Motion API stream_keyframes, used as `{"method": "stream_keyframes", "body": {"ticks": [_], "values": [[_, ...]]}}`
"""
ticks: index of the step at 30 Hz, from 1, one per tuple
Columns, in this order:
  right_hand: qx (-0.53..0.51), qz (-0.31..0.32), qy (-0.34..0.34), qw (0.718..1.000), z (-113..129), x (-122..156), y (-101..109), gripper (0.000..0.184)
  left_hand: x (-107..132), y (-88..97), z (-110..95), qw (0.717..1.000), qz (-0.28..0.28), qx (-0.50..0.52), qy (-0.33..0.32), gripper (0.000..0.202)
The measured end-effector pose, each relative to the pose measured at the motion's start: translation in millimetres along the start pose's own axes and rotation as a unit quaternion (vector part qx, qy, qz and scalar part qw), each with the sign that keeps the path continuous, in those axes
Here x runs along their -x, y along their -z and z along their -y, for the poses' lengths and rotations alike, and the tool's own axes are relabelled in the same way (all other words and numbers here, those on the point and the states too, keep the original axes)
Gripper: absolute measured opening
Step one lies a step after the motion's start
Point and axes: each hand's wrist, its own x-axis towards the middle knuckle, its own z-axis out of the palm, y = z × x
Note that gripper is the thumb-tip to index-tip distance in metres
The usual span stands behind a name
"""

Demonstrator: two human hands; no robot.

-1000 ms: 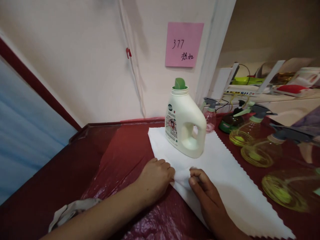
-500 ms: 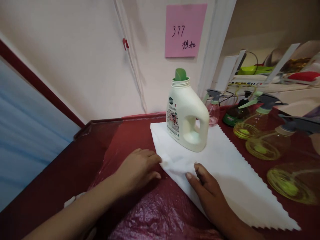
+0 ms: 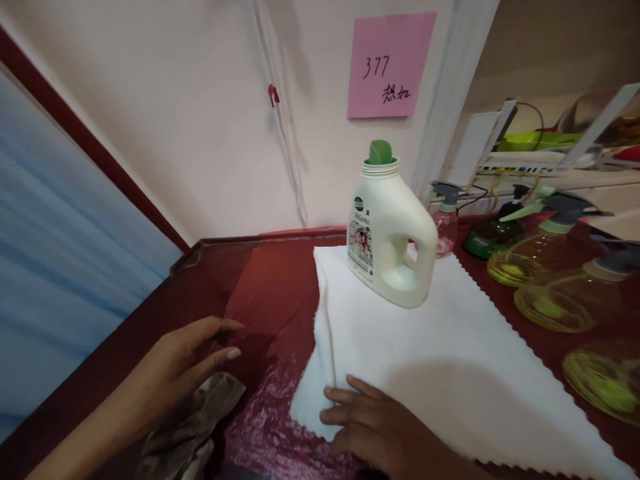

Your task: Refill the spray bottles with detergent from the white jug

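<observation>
A white cloth with zigzag edges lies on the red table, its left side creased in a long fold. My right hand rests on the cloth's near left part, fingers spread and holding nothing. Farther left, my left hand is over the table with thumb and fingers apart and nothing between them. Just below it is a crumpled grey-brown cloth, partly hidden by the hand and forearm. On the white cloth's far end stands a pale green detergent jug with a green spout in its open neck.
Several spray bottles with yellow liquid line the right side, beside a dark green pump bottle. A pink spray bottle stands behind the jug. A wall with a pink note bounds the back; a blue curtain hangs left.
The white cloth's folded corner now lies spread to the left. My left hand has moved away leftward, and my right hand has come nearer, lying on the cloth. The view has shifted slightly left.
</observation>
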Motion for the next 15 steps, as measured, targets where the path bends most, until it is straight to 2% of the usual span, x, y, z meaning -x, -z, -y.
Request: {"method": "stream_keyframes", "body": {"ticks": [2,5,7,11,15], "values": [[0.035,-0.012,0.002,0.999,-1,1,0,0.012,-1,-6.9,-8,1.0,0.014,-0.004,-0.018,0.034],[0.116,-0.042,0.011,0.992,5,-1,20,0.025,-4,-23.5,-25,0.996,0.058,-0.002,-0.066,0.027],[0.177,-0.055,0.012,0.983,8,-2,33,0.026,-7,-37.3,-37,0.991,0.103,0.002,-0.086,0.025],[0.22,-0.063,0.02,0.973,5,-2,39,0.025,-9,-64.5,-56,0.981,0.18,-0.001,-0.076,0.026],[0.225,-0.038,0.039,0.973,1,-7,36,0.021,-8,-83.5,-58,0.978,0.202,0.028,-0.052,0.038]]}}
